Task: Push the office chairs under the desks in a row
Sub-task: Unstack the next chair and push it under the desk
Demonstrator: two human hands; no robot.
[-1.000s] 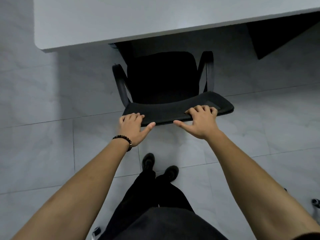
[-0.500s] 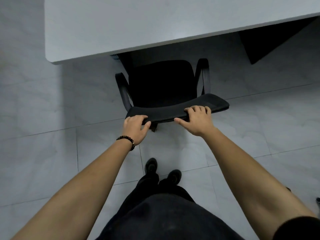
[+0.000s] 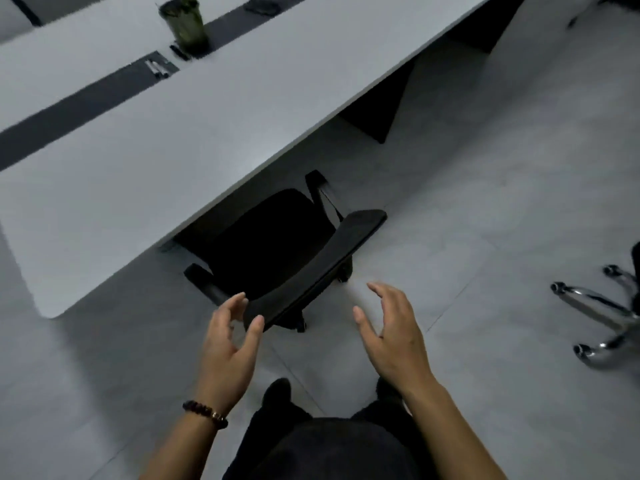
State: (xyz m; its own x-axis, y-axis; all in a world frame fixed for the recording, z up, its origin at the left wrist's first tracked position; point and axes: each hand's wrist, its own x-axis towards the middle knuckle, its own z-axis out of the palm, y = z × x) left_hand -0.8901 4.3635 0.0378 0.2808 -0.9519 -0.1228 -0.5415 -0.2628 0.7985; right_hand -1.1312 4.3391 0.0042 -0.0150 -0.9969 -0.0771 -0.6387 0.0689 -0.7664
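A black office chair (image 3: 277, 244) stands with the front of its seat under the edge of the long white desk (image 3: 180, 133); its backrest top faces me. My left hand (image 3: 230, 344) hovers at the left end of the backrest, fingers spread, thumb just in front of it; whether it touches is unclear. My right hand (image 3: 389, 336) is open in the air to the right of the backrest, clear of the chair. Both hands hold nothing.
The chrome wheeled base of another chair (image 3: 602, 317) shows at the right edge. A potted plant (image 3: 185, 24) and pens (image 3: 157, 69) lie along the desk's dark centre strip. A dark desk leg (image 3: 384, 109) stands to the chair's right. My feet (image 3: 277, 393) are on grey tiles.
Both hands have let go of the backrest and opened. The chair sits further under the desk, and my view has swung up and to the right.
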